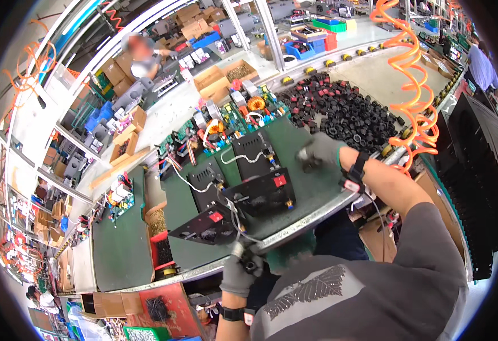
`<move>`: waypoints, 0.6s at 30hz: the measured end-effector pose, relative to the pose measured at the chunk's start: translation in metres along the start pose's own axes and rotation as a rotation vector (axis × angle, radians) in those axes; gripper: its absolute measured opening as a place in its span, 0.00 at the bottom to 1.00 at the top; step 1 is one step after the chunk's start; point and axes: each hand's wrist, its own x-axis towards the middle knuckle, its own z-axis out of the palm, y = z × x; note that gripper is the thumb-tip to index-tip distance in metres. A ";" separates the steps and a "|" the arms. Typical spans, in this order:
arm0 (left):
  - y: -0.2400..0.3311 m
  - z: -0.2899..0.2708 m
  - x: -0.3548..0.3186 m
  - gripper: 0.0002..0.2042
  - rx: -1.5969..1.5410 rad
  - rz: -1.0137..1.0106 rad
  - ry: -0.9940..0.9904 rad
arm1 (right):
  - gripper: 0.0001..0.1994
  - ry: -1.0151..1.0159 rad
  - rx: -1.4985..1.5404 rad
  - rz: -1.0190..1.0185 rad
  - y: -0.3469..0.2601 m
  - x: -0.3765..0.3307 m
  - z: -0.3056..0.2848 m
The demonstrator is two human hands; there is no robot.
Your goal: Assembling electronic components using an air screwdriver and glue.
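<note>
My left hand [240, 273], in a grey glove, is closed at the bench's front edge around a small black part [253, 263]. My right hand [320, 152], also gloved, is over the green mat right of the housings; its fingers are curled and slightly blurred, and what they hold cannot be made out. Between my hands a black panel with a red switch [263, 192] stands tilted in front of a black metal housing [252, 154]. A second such panel [200, 225] leans nearer the left, before another housing [203, 193]. White wires run over both housings.
Circuit boards [212, 132] with copper coils line the mat's far side. A heap of black and red plastic parts [351, 116] lies beyond my right hand. An orange coiled hose [411, 85] hangs at right, near stacked black panels [476, 187]. A red bin [159, 253] sits left.
</note>
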 end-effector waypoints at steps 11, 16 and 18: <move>0.014 -0.062 -0.026 0.15 -0.455 0.076 0.002 | 0.18 -0.148 0.112 -0.018 -0.128 -0.057 -0.008; 0.020 -0.057 -0.041 0.11 -0.241 0.361 0.234 | 0.15 -0.268 0.031 -0.302 -0.169 -0.066 0.001; 0.039 -0.020 -0.045 0.11 0.029 0.560 0.320 | 0.15 -0.328 -0.080 -0.400 -0.196 -0.067 0.007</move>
